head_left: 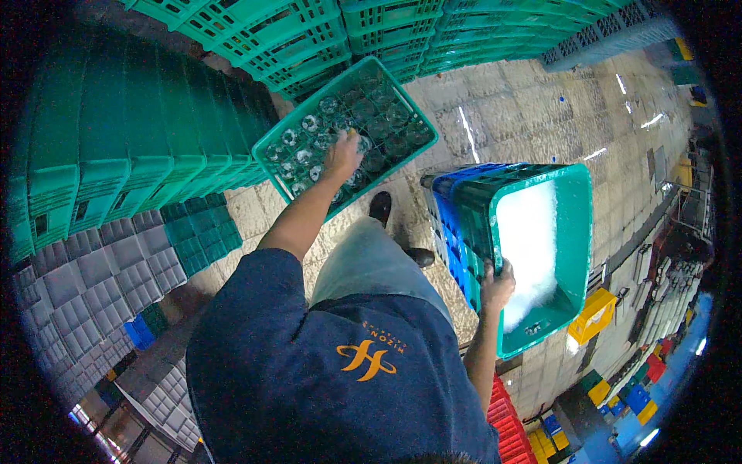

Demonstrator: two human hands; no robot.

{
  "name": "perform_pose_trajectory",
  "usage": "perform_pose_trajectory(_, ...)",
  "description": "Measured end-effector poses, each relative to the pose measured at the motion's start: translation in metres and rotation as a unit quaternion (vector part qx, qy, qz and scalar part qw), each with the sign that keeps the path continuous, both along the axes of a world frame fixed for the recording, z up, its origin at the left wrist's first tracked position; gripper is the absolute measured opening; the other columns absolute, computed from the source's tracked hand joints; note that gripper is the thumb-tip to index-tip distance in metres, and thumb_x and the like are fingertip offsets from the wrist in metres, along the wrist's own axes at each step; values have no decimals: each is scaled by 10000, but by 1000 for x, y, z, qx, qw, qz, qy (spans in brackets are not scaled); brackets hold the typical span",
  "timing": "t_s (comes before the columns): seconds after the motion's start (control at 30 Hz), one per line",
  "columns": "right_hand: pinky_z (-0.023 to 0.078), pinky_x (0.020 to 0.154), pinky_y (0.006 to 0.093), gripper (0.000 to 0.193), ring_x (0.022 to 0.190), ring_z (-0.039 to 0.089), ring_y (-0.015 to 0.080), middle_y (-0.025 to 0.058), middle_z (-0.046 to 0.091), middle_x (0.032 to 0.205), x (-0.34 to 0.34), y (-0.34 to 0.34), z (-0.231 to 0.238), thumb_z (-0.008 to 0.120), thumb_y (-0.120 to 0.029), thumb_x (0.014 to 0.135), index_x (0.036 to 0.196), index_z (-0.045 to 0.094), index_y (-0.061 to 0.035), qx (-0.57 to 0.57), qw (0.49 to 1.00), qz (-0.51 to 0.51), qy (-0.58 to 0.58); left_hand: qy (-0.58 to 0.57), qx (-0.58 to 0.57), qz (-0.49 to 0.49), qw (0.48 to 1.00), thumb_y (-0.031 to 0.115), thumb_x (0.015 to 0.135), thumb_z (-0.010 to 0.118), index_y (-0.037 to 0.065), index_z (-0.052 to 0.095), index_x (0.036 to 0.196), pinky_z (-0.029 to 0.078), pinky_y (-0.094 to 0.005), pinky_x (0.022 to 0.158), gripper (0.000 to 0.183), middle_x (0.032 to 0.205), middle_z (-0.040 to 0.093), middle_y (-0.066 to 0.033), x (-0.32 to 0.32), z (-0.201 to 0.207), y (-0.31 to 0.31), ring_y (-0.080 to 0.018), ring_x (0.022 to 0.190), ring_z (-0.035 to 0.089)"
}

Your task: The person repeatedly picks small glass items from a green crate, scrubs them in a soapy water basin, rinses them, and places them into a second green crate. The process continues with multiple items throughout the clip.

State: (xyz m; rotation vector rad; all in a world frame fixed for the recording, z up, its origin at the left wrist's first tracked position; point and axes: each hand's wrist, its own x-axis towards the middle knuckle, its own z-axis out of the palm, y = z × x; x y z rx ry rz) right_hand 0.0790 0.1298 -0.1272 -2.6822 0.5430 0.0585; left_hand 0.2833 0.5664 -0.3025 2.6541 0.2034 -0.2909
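Head view, with a green divided crate (389, 173) as the landmark. Left of the crate rise nested green bins (147, 131); below these, also to its left, lie grey crates (108, 263). Inside the divided crate, clear round vessels (310, 123) sit in rows, their rims catching the light. The left hand (342, 158) reaches among them near the crate's middle; its fingers are bent at one vessel, but whether this grip has closed on it cannot be told. Good practice here, it is judged, is to pinch a vessel lightly near its top, move it straight along its compartment, and spare neighbouring rims any knock. Right of the crate and nearer the wearer, a green tub (576, 255) stands above blue crates (457, 224), holding white contents (529, 240) too bright to identify. The right hand (497, 284) grasps the tub's near-left rim; this grip seems best used as a steady brace, without pulling. Farther right of the crate sits a yellow crate (593, 316).
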Motion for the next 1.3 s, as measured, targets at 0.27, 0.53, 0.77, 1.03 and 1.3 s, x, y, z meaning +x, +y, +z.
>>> perform_pose_trajectory(0.27, 524, 808, 514, 306, 906, 684, 440, 222, 708, 994, 4, 0, 1, 743, -262, 910, 1104, 681, -35, -10, 1000, -5, 1, -115, 20, -187, 975, 90, 963, 527, 90, 596, 1235, 468, -597, 942, 280, 1125, 696, -158, -25, -9, -35, -387, 1115, 614)
perform_pose_trajectory(0.53, 566, 783, 446, 384, 875, 723, 358, 201, 730, 1020, 6, -10, 2, 792, -223, 871, 1178, 665, -31, 59, 998, -12, -26, 71, 20, -182, 980, 98, 926, 547, 74, 637, 1025, 474, -656, 886, 136, 1003, 714, -199, -17, -41, -51, -423, 1021, 671)
perform_pose_trajectory(0.77, 573, 832, 379, 497, 948, 720, 232, 161, 749, 1034, -7, -17, 21, 730, -257, 945, 1349, 540, -40, 311, 933, -168, -62, 70, 103, -222, 967, 210, 916, 603, 91, 717, 929, 547, -553, 774, 166, 982, 711, -196, -19, -43, -30, -443, 882, 686)
perform_pose_trajectory(1.03, 477, 1093, 471, 757, 1385, 496, 386, 266, 426, 1534, 11, -11, 58, 805, -339, 872, 1455, 444, -18, 232, 954, 61, -177, -114, -167, 28, 979, -45, 688, 822, -3, 681, 956, 575, -416, 700, 306, 935, 733, -164, -51, 157, -39, -280, 765, 710)
perform_pose_trajectory(1.3, 410, 1151, 509, 906, 1394, 460, 445, 277, 460, 1507, -6, -42, 108, 827, -265, 812, 1536, 340, -24, 180, 923, 208, -270, -112, -280, -277, 912, 59, 715, 895, 2, 679, 993, 569, -333, 735, 356, 855, 738, -76, -124, 347, -276, -152, 782, 689)
